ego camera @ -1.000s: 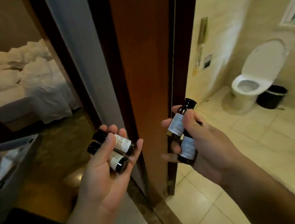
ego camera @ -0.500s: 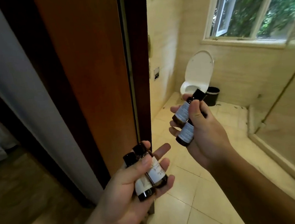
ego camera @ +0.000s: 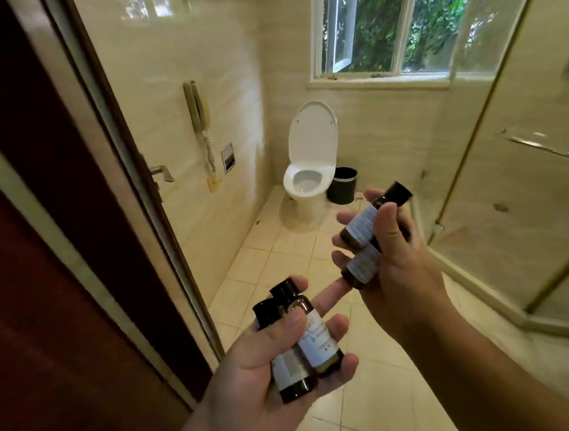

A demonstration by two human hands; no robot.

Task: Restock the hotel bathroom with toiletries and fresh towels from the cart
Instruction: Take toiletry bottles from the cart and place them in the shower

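Note:
My left hand [ego camera: 256,386] holds two small dark toiletry bottles [ego camera: 307,337] with black caps and white labels, lying across the palm with the thumb pressed over them. My right hand [ego camera: 398,274] grips two more of the same bottles [ego camera: 364,239], caps pointing up and to the right, thumb on top. Both hands are raised in front of me just inside the bathroom doorway. No towels and no cart are in view.
The dark wooden door [ego camera: 57,269] with its handle [ego camera: 162,172] stands open on the left. A wall phone [ego camera: 198,113] hangs beyond it. Ahead are a toilet [ego camera: 307,179] with the lid up, a black bin [ego camera: 342,184], a window [ego camera: 396,20] and, to the right, a glass shower enclosure [ego camera: 513,178].
The view has swung right from the bedroom and door edge into the bathroom. Both hands kept hold of their bottles and moved forward through the doorway.

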